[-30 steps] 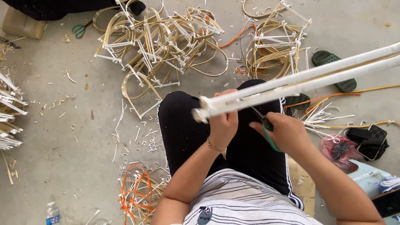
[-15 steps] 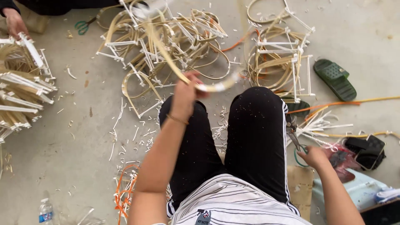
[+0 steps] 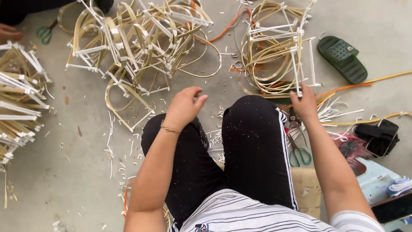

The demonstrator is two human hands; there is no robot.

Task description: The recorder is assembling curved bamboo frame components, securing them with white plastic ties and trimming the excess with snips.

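Big pile [image 3: 146, 47]: tangled cane hoops and white sticks on the floor, ahead of the left knee.
Small frame [image 3: 281, 60]: by the right knee, loose coils ready to snag if tugged.
Right hand [image 3: 305, 103]: pinched on a white stick [image 3: 296, 71] of that frame.
Left hand [image 3: 185, 107]: empty, fingers spread, over the knee.
Scissors [image 3: 298, 150]: beside the right thigh; a risky brush.

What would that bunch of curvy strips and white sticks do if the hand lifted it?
The bundle by the right hand would probably feel light, being thin strips. Its loops look springy and might wobble. Loose ends could snag the orange cord beside it.
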